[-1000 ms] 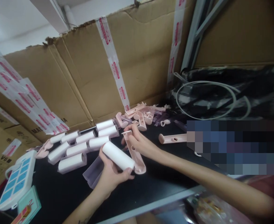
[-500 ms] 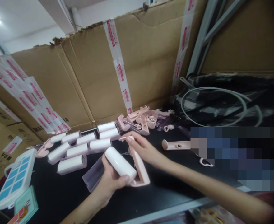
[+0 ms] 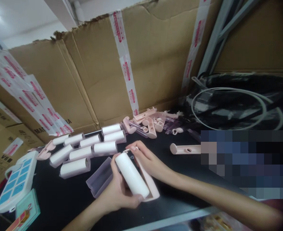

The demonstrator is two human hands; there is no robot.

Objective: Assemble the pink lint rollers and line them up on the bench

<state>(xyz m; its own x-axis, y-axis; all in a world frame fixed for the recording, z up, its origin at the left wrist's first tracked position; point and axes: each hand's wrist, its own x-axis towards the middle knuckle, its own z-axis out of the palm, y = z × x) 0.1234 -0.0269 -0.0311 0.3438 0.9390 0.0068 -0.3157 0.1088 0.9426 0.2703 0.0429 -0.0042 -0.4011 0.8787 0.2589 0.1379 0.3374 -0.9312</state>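
A white lint roller refill (image 3: 132,175) lies tilted in my left hand (image 3: 118,189), fingers behind it and thumb across its lower end. Against its right side is a pink roller holder (image 3: 150,184) with turned-in ends. My right hand (image 3: 147,159) is closed around the holder's upper part, fingertips at its top end. The roll sits largely between the holder's two ends; whether it is seated there I cannot tell. Just left of my left hand, an empty clear purplish cover (image 3: 100,177) lies on the black table (image 3: 83,199).
Several white rolls in clear covers (image 3: 74,167) lie at the left. Behind are piled pink holders (image 3: 151,126); another pink holder (image 3: 184,149) lies right. A power strip (image 3: 17,183) and a green card (image 3: 28,205) are far left. Cardboard (image 3: 95,64) walls the back; a cable loop (image 3: 228,89) lies right.
The roll has moved in against the pink holder, between its ends. Both hands have shifted slightly right and down in the view, and my right hand's fingers are closer to the roll's top.
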